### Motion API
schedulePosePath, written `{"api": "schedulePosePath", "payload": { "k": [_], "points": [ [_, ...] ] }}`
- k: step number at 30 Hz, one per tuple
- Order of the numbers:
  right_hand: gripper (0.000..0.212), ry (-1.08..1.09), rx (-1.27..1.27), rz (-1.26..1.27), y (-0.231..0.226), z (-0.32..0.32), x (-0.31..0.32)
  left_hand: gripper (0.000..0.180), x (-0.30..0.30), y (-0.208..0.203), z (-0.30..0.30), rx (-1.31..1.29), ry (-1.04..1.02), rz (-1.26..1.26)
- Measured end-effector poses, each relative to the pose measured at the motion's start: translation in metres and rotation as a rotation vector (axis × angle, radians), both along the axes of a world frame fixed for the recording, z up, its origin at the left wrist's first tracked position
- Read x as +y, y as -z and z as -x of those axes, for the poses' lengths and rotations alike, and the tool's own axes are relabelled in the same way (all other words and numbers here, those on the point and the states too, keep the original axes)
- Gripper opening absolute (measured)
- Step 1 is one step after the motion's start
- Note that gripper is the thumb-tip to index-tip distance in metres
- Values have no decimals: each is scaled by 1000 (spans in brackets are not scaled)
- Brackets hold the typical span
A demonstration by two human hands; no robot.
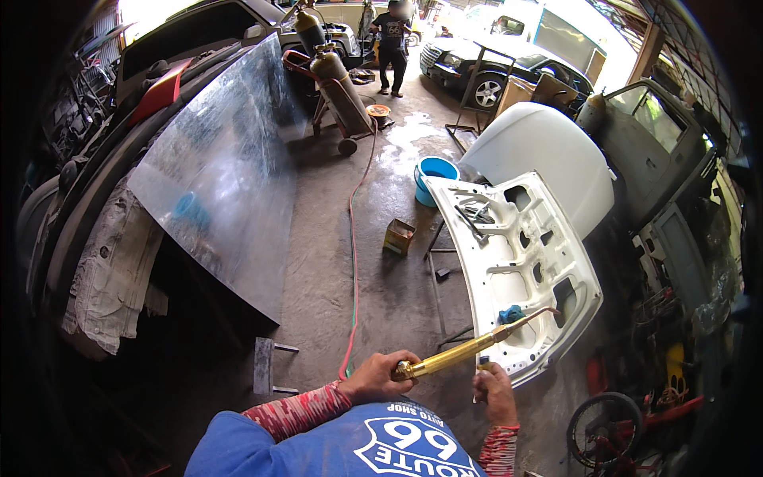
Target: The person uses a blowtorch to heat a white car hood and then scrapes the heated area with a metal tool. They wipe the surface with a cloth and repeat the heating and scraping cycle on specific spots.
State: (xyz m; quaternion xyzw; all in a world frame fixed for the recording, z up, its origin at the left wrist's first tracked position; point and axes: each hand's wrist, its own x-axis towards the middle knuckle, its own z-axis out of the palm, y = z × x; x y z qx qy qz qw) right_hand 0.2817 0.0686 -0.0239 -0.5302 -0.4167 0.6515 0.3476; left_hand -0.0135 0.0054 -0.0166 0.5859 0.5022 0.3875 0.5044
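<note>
One long, brass-coloured metal torch (467,349) angles over the near end of a white metal panel (509,285), at right. The left hand (377,377) wraps the torch's rear; the right hand (498,391), fingers curled, seems to pinch a small dark object (483,360). This looks like readying the torch; the next move probably calls for a steady left grip.

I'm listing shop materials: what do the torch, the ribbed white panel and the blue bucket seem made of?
Torch: probably polished brass, judging by its gold shine; its tip looks coppery.
Ribbed white panel: likely painted sheet metal, given pressed shapes and cutouts.
Blue bucket: probably smooth plastic, from its even colour, though painted metal isn't ruled out.
</note>
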Motion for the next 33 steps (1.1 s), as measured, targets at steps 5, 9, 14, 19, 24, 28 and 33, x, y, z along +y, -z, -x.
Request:
{"api": "schedulePosePath", "payload": {
  "k": [5, 9, 14, 19, 24, 28, 33],
  "points": [
    [22, -52, -33, -5, 3, 21, 0, 34, -1, 3, 1, -61, 12, -7],
    [20, 112, -82, -48, 2, 9, -1, 34, -2, 8, 3, -92, 9, 38],
    [20, 291, -61, -95, 0, -23, 1, 34, -3, 14, 1, -130, -39, 59],
    [21, 379, -66, -121, 5, -43, 0, 35, -3, 14, 1, -31, -87, 40],
    [22, 436, -105, -157, 5, -62, 2, 35, -3, 14, -1, -15, -110, 12],
    [22, 488, -130, -174, -1, -76, 8, 35, -3, 13, -1, 10, -78, 66],
    [25, 520, -97, -171, -5, -77, 9, 36, -1, 12, 1, 31, -56, 74]
  ]
}}
